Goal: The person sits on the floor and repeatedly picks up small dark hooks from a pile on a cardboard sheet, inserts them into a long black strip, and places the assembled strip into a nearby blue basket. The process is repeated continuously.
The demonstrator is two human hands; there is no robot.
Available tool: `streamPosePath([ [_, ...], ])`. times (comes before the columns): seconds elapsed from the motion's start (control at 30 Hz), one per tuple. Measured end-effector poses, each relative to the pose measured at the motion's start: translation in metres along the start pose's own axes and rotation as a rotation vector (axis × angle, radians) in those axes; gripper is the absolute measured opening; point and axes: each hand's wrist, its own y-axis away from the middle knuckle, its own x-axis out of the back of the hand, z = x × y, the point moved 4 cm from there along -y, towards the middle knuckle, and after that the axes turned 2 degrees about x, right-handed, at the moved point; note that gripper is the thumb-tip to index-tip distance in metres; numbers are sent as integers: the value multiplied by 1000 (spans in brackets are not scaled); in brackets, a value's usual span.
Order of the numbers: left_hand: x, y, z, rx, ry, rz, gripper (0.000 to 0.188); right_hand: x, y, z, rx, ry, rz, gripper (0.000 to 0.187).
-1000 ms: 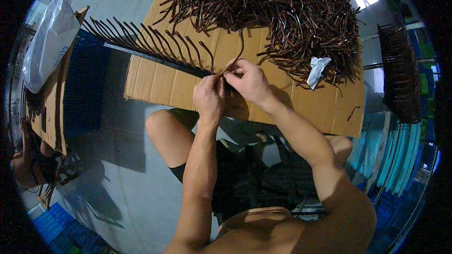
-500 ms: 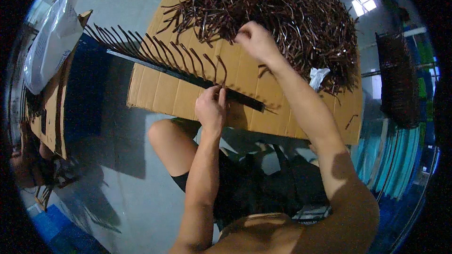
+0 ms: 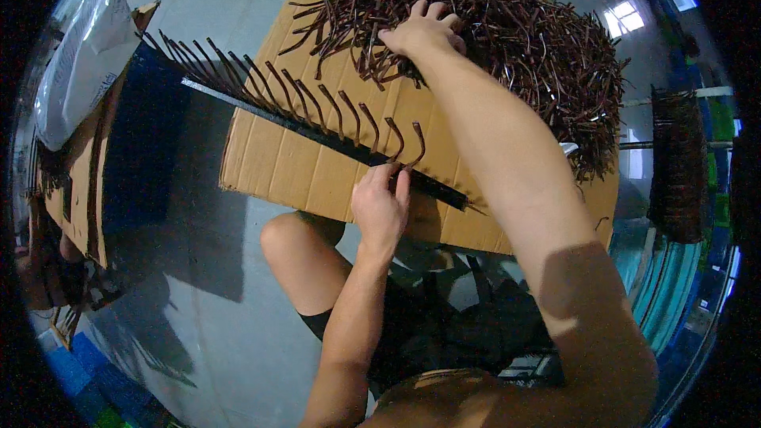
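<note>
My left hand (image 3: 380,202) is closed at the near side of a long black bar (image 3: 341,144), its thumb and fingertips at the foot of the last brown pieces. A row of thin, curved brown strips (image 3: 346,115) stands up along the bar, leaving its right end bare. My right hand (image 3: 424,32) lies palm down on the near left part of a big heap of loose brown strips (image 3: 523,47), fingers spread. Whether a strip is under its fingertips is hidden.
A cardboard sheet (image 3: 293,166) lies under heap and bar, above my knees. At the left, a clear plastic bag (image 3: 79,71) rests on a cardboard box (image 3: 91,182). A dark bundle of strips (image 3: 676,170) hangs at the right, beside turquoise lengths (image 3: 666,285).
My right hand has gone from a closed pose at the heap's near edge to spread fingers farther over it. My left hand stays at the bar; the whole view has shifted slightly.
</note>
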Motion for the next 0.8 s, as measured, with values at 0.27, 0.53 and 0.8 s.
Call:
streamPosePath([
  [0.27,-3,-1,3,-32,51,2,15,-1,8,16,68,99,-60,92],
  [0.53,-7,3,-2,16,64,7,14,-18,-2,19,51,-82,91,96],
  [0.8,-2,0,4,-26,80,-3,16,-29,-1,49,161,-310,288,73],
])
